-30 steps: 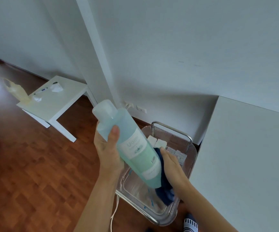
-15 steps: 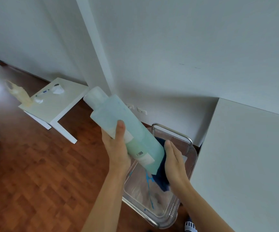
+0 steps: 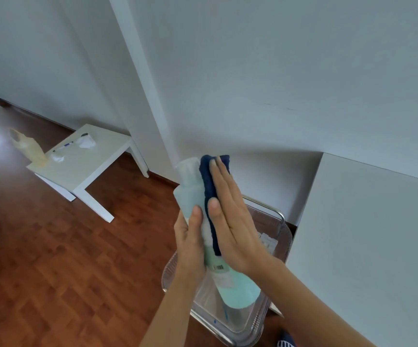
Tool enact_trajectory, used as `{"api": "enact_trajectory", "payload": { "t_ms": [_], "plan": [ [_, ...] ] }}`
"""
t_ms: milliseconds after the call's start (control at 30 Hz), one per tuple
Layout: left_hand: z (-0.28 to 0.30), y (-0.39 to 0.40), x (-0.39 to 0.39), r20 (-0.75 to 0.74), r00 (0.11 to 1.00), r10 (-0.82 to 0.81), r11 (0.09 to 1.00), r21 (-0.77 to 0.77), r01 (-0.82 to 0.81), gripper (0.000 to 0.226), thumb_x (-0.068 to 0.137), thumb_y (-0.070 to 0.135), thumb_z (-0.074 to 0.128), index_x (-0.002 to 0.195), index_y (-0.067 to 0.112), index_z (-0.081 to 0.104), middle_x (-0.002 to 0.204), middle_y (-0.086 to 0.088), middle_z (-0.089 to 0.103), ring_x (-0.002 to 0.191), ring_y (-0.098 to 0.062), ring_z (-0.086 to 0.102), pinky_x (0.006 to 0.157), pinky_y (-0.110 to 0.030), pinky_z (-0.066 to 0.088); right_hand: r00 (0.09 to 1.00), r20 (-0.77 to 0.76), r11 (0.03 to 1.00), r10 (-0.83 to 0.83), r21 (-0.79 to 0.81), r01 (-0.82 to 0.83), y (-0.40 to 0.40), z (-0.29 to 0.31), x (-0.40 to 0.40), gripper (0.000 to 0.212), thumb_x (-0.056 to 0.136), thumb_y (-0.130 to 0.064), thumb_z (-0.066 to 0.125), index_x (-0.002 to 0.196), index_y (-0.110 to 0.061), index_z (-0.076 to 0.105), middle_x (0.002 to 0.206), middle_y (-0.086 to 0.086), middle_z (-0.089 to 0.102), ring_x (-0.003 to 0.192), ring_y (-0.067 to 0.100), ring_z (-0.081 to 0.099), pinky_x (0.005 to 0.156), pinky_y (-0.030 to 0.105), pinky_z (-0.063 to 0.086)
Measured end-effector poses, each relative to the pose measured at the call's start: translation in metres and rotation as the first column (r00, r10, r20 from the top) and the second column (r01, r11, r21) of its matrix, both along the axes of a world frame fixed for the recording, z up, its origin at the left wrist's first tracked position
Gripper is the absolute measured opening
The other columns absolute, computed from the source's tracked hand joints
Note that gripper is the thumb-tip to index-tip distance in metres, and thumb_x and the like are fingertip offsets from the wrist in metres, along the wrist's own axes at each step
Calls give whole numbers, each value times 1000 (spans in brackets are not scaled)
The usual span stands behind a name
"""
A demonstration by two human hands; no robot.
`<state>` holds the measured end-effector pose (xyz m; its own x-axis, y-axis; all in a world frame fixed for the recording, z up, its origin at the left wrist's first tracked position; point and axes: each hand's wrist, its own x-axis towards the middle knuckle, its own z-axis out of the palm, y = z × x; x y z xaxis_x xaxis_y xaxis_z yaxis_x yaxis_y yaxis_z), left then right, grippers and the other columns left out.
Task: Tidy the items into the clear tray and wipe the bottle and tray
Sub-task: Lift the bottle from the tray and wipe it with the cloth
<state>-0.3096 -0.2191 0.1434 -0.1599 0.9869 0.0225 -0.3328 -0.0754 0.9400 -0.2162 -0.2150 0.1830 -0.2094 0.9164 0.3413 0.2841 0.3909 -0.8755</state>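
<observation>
My left hand (image 3: 190, 242) is wrapped around the middle of the tall translucent plastic bottle of pale green liquid (image 3: 238, 286), fingers hidden behind it and only the thumb showing on the front. My right hand (image 3: 230, 221) lies flat and open, fingers together, pressing the dark blue folded cloth (image 3: 209, 181) against the bottle's upper side, so most of the cloth and the label are covered (only a barcode strip peeks out below my palm). The bottle's cap end is blurred and half masked by the cloth. Beneath, the clear plastic tray with a metal handle (image 3: 284, 236) sits on the wooden floor (image 3: 52, 259), its contents hard to make out behind my arms. The white bench (image 3: 368, 234) at right is cut off by the frame edge.

Half a second ago the bottle leaned cap-left and the cloth was bunched at its base; now it stands nearly upright and the cloth has slid up to the neck.
</observation>
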Motion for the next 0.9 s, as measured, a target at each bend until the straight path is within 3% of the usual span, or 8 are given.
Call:
{"api": "enact_trajectory", "payload": {
  "t_ms": [100,167,267,333,433,533,700,900],
  "plan": [
    [-1,-3,-1,21,1000,0,1000,-22,1,63,77,63,64,122,20,62,117,-20,67,107,-36,65,86,-45,56,1000,17,994,-3,106,1,-2,-16,7,49,102,-36,25,150,-37,18,161,-17,14,150,9,9,121,47,20],
    [-2,-5,1,32,999,17,998,-57,-15,63,74,63,67,118,18,65,114,-24,67,101,-37,66,82,-45,58,998,-55,996,5,86,0,6,-18,10,43,103,-33,28,145,-41,30,155,-18,31,144,9,29,116,46,32],
    [-2,-5,1,9,999,51,996,-77,-50,51,75,55,64,110,19,67,104,-20,70,90,-33,69,71,-43,60,976,-213,992,-55,-119,30,14,-17,7,36,101,-38,27,133,-47,42,123,-22,59,108,8,61,88,41,55],
    [-1,-3,0,-48,996,70,997,-38,-72,47,76,52,61,110,19,66,100,-15,71,86,-29,70,68,-38,60,972,-195,986,-130,-133,105,8,-20,3,35,98,-49,24,130,-52,40,111,-18,64,92,8,65,73,32,58],
    [7,0,-1,-140,988,71,997,28,-68,47,78,50,61,112,18,64,98,-11,71,86,-27,71,70,-35,59,968,-181,984,-176,-35,172,-2,-18,-4,40,98,-51,24,136,-46,35,128,-10,57,113,11,59,91,35,54],
    [13,2,-1,-148,988,39,999,41,-33,49,79,46,63,115,13,63,99,-10,72,86,-24,72,67,-29,58,963,-214,981,-164,68,182,7,-8,-1,39,101,-38,28,138,-32,42,144,-6,48,131,10,47,107,31,44],
    [15,2,1,-145,989,25,1000,-10,-27,41,75,50,65,105,23,68,89,-3,74,78,-19,73,61,-27,57,943,-279,980,-183,22,197,22,3,5,30,101,-24,34,119,-24,57,119,-9,63,104,10,62,83,20,49],
    [19,2,5,-171,985,32,999,-2,-33,47,72,56,70,107,25,67,94,-7,73,82,-24,73,65,-30,58,964,-149,943,-220,220,249,18,-3,4,26,99,-26,36,112,-24,59,136,-11,51,125,12,50,100,21,43]
  ]
}}
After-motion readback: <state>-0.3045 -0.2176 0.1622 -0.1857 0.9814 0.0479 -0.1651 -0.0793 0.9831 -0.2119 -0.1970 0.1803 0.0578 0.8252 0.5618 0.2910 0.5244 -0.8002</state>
